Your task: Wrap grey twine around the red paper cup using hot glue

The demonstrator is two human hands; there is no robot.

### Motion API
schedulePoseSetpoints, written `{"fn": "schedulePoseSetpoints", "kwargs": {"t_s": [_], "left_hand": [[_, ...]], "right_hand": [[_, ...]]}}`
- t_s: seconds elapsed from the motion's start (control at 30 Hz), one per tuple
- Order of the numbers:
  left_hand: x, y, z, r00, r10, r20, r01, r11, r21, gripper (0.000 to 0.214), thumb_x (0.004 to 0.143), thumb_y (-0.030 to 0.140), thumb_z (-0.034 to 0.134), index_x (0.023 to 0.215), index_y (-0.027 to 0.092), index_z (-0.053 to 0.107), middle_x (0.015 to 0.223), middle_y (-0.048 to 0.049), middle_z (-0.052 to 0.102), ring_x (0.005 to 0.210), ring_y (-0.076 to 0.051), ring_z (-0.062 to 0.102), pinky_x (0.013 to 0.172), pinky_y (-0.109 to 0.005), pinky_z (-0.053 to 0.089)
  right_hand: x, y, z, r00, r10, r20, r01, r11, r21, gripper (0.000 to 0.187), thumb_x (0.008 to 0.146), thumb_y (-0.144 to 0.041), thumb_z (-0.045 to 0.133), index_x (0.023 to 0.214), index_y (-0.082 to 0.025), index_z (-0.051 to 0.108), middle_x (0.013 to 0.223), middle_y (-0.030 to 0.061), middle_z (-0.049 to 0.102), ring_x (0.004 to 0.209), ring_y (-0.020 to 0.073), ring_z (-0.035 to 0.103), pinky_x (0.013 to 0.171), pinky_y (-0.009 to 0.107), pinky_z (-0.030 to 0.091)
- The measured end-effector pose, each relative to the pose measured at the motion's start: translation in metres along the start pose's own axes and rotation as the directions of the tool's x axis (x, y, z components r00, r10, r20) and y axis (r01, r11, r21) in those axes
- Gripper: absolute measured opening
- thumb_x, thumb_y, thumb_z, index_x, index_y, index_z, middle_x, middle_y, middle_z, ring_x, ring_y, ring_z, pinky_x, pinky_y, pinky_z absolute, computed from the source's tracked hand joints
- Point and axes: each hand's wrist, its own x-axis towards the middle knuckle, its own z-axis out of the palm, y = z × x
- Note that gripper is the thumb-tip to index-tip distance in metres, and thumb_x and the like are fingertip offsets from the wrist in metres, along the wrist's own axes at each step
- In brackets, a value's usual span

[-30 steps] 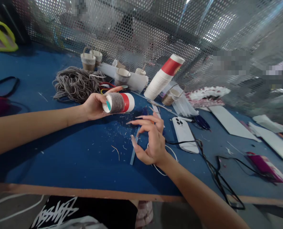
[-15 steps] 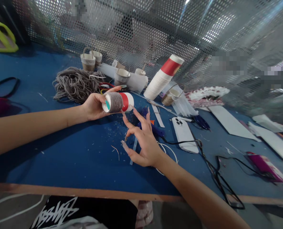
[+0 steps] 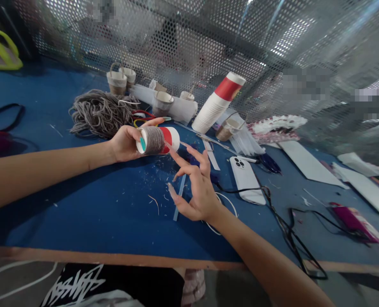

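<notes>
A red and white paper cup (image 3: pixel 174 137) lies sideways in my left hand (image 3: pixel 127 142), its lower half wound with grey yarn (image 3: pixel 154 140). The thumb of that hand presses near the cup's base, with the fingers around the far side. My right hand (image 3: pixel 195 187) is just right of the cup, fingers spread, its index fingertip at or very near the edge of the wound yarn. Behind the left hand lies a loose skein of grey yarn (image 3: pixel 101 111). Red and yellow handles (image 3: pixel 144 117) show beyond the cup. Partly hidden by my right hand is a dark blue tool (image 3: pixel 213 178).
A tall stack of paper cups (image 3: pixel 218 102) leans at the back, among small yarn-wrapped baskets (image 3: pixel 117 82) and clear sticks (image 3: pixel 240 143). A white phone (image 3: pixel 247 181) and black cable (image 3: pixel 277 217) lie to the right. A perforated metal screen (image 3: pixel 189 42) closes off the back.
My right hand has shifted slightly right and down, its fingers still spread. The cup stays in my left hand, turned or tilted very slightly.
</notes>
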Motion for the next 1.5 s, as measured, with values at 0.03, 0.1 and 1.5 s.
{"fn": "schedulePoseSetpoints", "kwargs": {"t_s": [0.03, 0.1, 1.5], "left_hand": [[0.000, 0.000, 0.000, 1.000, 0.000, -0.009, 0.000, 1.000, 0.001, 0.101, 0.046, 0.014, 0.051, 0.146, 0.026, 0.043, 0.090, 0.0027, 0.073, 0.082, -0.021, 0.065, 0.104, -0.054, 0.045], [0.000, 0.000, 0.001, 1.000, -0.004, -0.019, 0.004, 1.000, 0.010, 0.100, 0.044, 0.015, 0.052, 0.143, 0.025, 0.045, 0.086, 0.0019, 0.072, 0.081, -0.022, 0.064, 0.103, -0.055, 0.045], [-0.011, -0.018, -0.007, 0.829, 0.495, 0.261, -0.493, 0.425, 0.759, 0.059, 0.061, 0.027, 0.054, 0.117, 0.024, 0.073, 0.154, -0.0048, 0.050, 0.149, -0.037, 0.030, 0.127, -0.049, 0.011]], "right_hand": [[0.000, 0.000, 0.000, 1.000, -0.003, 0.005, 0.003, 1.000, 0.008, 0.018, 0.085, -0.029, 0.054, 0.093, -0.027, 0.038, 0.147, 0.0130, 0.060, 0.148, 0.0333, 0.037, 0.123, 0.072, 0.011], [0.000, -0.001, -0.002, 1.000, -0.002, 0.009, 0.002, 1.000, 0.017, 0.016, 0.084, -0.027, 0.053, 0.091, -0.028, 0.038, 0.144, 0.0110, 0.063, 0.147, 0.0323, 0.040, 0.124, 0.071, 0.009], [0.007, 0.043, 0.001, 0.843, 0.526, 0.111, -0.288, 0.268, 0.919, 0.027, 0.084, -0.050, 0.055, 0.095, -0.026, 0.048, 0.122, 0.0111, 0.076, 0.112, 0.0269, 0.072, 0.101, 0.055, 0.055]]}}
